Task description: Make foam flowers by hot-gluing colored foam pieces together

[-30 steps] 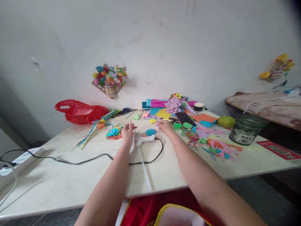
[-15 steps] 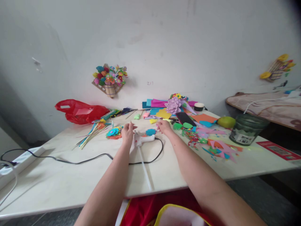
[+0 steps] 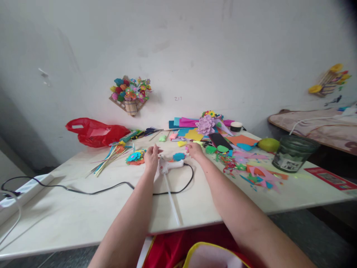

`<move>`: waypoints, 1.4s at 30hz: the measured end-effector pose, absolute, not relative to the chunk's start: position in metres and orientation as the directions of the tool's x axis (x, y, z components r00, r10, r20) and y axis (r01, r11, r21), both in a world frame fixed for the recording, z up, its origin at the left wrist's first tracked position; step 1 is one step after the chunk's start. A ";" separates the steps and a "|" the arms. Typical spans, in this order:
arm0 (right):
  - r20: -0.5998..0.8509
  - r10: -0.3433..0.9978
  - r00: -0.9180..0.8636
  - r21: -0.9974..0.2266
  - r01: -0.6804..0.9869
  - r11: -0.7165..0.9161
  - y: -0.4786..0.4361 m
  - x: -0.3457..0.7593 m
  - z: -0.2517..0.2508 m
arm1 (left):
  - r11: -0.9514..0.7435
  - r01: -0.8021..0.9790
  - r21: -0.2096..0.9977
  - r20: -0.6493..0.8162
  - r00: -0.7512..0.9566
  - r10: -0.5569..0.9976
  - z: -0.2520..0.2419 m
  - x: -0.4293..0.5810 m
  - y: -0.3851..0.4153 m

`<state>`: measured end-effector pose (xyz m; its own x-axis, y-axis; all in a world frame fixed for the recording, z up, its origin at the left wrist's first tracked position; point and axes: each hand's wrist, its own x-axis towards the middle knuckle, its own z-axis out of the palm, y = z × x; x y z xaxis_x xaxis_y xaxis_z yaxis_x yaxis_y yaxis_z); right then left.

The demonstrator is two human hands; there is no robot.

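My left hand (image 3: 152, 158) rests on the white table (image 3: 83, 212) with its fingers curled into a pinch; what they hold is hidden. It touches the handle of a white glue gun (image 3: 168, 165), whose long glue stick (image 3: 173, 203) points toward me. My right hand (image 3: 196, 150) is closed in a pinch on a small pink piece (image 3: 186, 148), just right of a blue foam flower (image 3: 178, 156). A cluster of foam flowers (image 3: 135, 156) lies left of my left hand.
The gun's black cord (image 3: 92, 192) runs left to a power strip (image 3: 16, 191). Sticks (image 3: 107, 160), a red bag (image 3: 96, 132), coloured foam sheets (image 3: 189, 128), scraps (image 3: 251, 173), a phone (image 3: 220, 141), a green fruit (image 3: 268, 144) and a glass jar (image 3: 292, 152) lie around.
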<state>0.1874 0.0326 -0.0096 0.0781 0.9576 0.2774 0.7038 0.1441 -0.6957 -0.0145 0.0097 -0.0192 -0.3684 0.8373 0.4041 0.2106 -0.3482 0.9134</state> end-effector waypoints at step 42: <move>0.211 0.977 0.039 -0.788 0.598 0.146 0.032 0.183 -0.013 | -0.349 0.199 0.916 0.400 -0.371 0.838 -0.019 -0.013 0.008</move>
